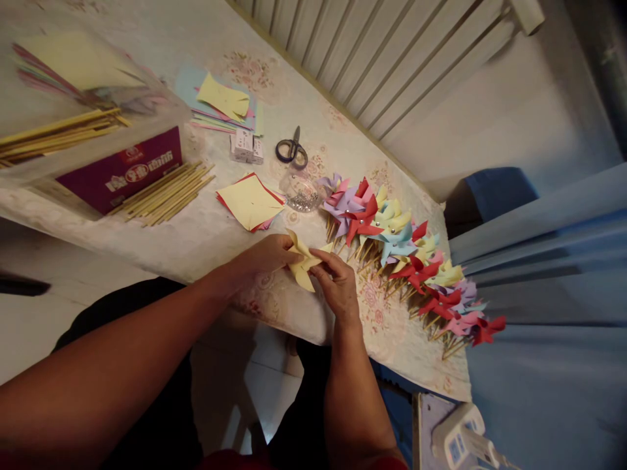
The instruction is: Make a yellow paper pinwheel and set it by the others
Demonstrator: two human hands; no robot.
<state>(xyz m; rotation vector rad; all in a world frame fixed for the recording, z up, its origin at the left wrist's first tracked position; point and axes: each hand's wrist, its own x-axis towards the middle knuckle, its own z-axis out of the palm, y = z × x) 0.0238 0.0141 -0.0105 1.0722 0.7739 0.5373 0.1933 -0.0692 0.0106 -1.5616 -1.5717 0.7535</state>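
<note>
Between my two hands, over the front edge of the table, is a yellow paper pinwheel [302,266] with its blades folded inward. My left hand [270,253] pinches it from the left, thumb and fingers closed on the paper. From the right, my right hand [337,279] grips a blade near the centre; whether a pin is in its fingers I cannot make out. Just beyond lies a stack of square papers [251,201], yellow on top with red below. A clear dish of small metal pins [301,191] sits to the right of that stack.
Finished pinwheels [392,228] on sticks lie in a long row at right. Scissors [292,151], small white boxes [246,146] and cut papers [223,96] lie farther back. Bare sticks [169,196] rest against a plastic bin [189,121] at left. A power strip [458,434] is at lower right.
</note>
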